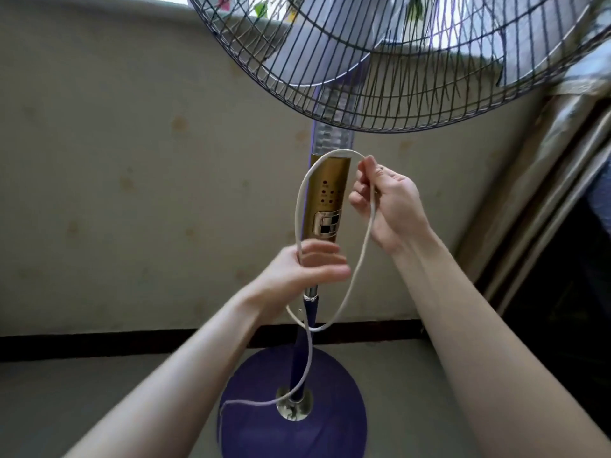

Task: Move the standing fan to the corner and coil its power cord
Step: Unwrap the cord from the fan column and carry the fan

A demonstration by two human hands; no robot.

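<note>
Your left hand (309, 267) grips the white power cord (362, 249) against the pole of the standing fan (327, 203), just under the gold control panel (329, 201). Your right hand (388, 206) pinches the top of the cord loop. The fan stands near the wall (115, 160), with the curtain (542, 200) to the right.

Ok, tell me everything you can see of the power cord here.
The power cord is thin, white and looks like flexible plastic. It forms one large loop in front of the fan's gold control panel. The right hand pinches the loop's top; the left hand grips its lower left side by the pole. Below, it hangs slack, crosses itself and trails onto the purple base. No plug is visible.
</note>
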